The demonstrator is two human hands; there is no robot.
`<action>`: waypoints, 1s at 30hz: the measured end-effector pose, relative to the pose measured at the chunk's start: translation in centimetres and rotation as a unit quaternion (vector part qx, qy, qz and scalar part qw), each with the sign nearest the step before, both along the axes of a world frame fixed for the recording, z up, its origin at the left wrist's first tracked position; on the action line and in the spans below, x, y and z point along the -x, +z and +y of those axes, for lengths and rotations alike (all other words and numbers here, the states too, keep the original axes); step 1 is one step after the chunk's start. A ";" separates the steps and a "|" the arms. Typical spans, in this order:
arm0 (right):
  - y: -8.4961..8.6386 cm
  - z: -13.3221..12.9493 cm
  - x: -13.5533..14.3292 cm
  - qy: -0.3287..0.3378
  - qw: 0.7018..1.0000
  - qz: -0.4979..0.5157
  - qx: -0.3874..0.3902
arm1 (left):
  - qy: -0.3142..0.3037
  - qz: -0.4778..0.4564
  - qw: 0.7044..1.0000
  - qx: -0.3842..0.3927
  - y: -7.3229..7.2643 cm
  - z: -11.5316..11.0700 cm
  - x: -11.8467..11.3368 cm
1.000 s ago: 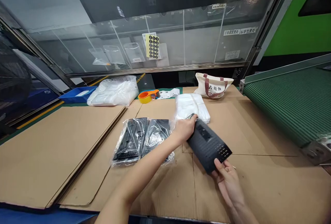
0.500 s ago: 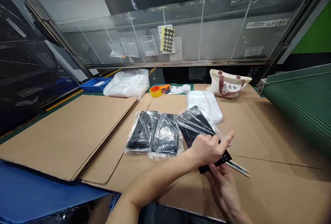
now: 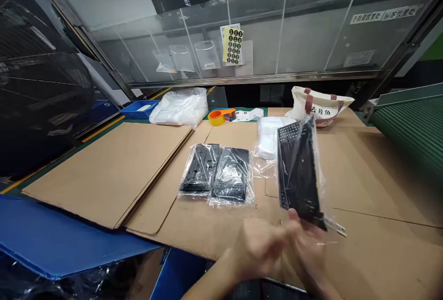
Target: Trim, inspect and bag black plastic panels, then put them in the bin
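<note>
A black perforated panel (image 3: 298, 171) stands tilted up inside a clear plastic bag, its lower end in my right hand (image 3: 309, 244). My left hand (image 3: 258, 244) is just left of the panel's lower end, smeared by motion; what its fingers do is hidden in the blur. On the cardboard to the left lie two bagged black parts side by side, the left one (image 3: 200, 168) and the right one (image 3: 231, 175). A stack of clear bags (image 3: 268, 138) lies behind the held panel, partly covered by it.
Cardboard sheets (image 3: 110, 171) lie at the left. Along the back are a blue tray (image 3: 138, 110), a large plastic bundle (image 3: 180, 107), a tape dispenser (image 3: 217, 117) and a cloth bag (image 3: 323, 106). A green ribbed surface (image 3: 411, 120) is at the right.
The panel has turned more upright, and the bag now covers most of it. My left hand has come off the panel and moved down and left. The camera view has shifted slightly.
</note>
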State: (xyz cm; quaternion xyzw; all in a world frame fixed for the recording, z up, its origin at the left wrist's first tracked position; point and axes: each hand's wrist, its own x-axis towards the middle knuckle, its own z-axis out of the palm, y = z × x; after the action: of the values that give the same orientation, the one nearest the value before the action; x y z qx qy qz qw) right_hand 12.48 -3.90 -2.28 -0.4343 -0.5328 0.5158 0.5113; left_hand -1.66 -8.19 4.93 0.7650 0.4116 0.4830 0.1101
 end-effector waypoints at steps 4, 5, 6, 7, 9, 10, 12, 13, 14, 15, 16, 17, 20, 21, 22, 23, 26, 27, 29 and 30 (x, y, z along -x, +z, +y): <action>2.1 1.0 0.5 0.023 0.945 -0.115 -0.305 | 0.051 -0.487 0.849 0.198 -0.2 -0.1 2.1; 2.7 1.0 0.7 0.037 0.914 -0.146 -0.378 | 0.042 -0.547 0.808 0.215 0.0 -0.1 2.3; 3.2 0.9 1.0 0.044 0.887 -0.169 -0.428 | 0.036 -0.583 0.779 0.230 0.3 0.0 2.4; 3.6 0.8 1.2 0.046 0.865 -0.191 -0.462 | 0.041 -0.601 0.759 0.247 0.6 0.0 2.3; 4.1 0.5 1.6 0.043 0.834 -0.226 -0.502 | 0.065 -0.609 0.742 0.274 0.9 -0.2 1.6; 4.2 0.4 1.7 0.043 0.825 -0.239 -0.511 | 0.079 -0.606 0.740 0.280 0.9 -0.4 1.2; 4.2 0.3 1.7 0.037 0.820 -0.250 -0.513 | 0.089 -0.601 0.739 0.291 0.8 -0.7 0.4; 4.1 0.3 1.6 0.035 0.822 -0.251 -0.510 | 0.084 -0.599 0.739 0.295 0.7 -0.8 0.0; 4.0 0.3 1.5 0.034 0.824 -0.252 -0.507 | 0.074 -0.599 0.740 0.299 0.6 -1.0 -0.2; 3.9 0.4 1.4 0.034 0.827 -0.251 -0.502 | 0.060 -0.597 0.741 0.302 0.5 -1.1 -0.3; 3.8 0.4 1.3 0.036 0.831 -0.248 -0.496 | 0.043 -0.594 0.742 0.306 0.3 -1.3 -0.4; 3.8 0.5 1.2 0.038 0.838 -0.239 -0.490 | 0.023 -0.591 0.745 0.308 0.2 -1.4 -0.3; 4.2 0.4 1.1 0.039 0.880 -0.155 -0.446 | -0.016 -0.590 0.753 0.292 -0.4 -1.6 0.3; 4.6 0.2 1.1 0.043 0.899 -0.112 -0.421 | -0.012 -0.589 0.755 0.288 -0.6 -1.6 0.6; 5.0 -0.1 1.2 0.052 0.918 -0.067 -0.388 | 0.003 -0.586 0.758 0.286 -0.7 -1.5 0.8; 5.4 -0.5 1.4 0.064 0.936 -0.023 -0.345 | 0.025 -0.584 0.759 0.285 -0.7 -1.3 1.0; 6.4 -1.8 2.4 0.117 0.976 0.063 -0.175 | 0.104 -0.584 0.757 0.272 -0.3 -0.7 1.5; 6.5 -2.1 2.8 0.134 0.982 0.071 -0.110 | 0.142 -0.586 0.756 0.256 0.0 -0.5 1.7; 6.4 -2.5 3.4 0.161 0.986 0.054 0.000 | 0.218 -0.582 0.752 0.220 0.9 0.0 2.6; 6.1 -2.5 3.6 0.170 0.984 0.036 0.033 | 0.250 -0.576 0.751 0.204 1.4 0.2 3.4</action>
State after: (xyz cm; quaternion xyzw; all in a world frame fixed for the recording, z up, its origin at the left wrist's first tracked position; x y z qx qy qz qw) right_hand 8.91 -6.42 3.82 -0.3357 -0.5627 0.6275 0.4205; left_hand -5.02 -8.02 6.30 0.1712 0.5359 0.7466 0.3551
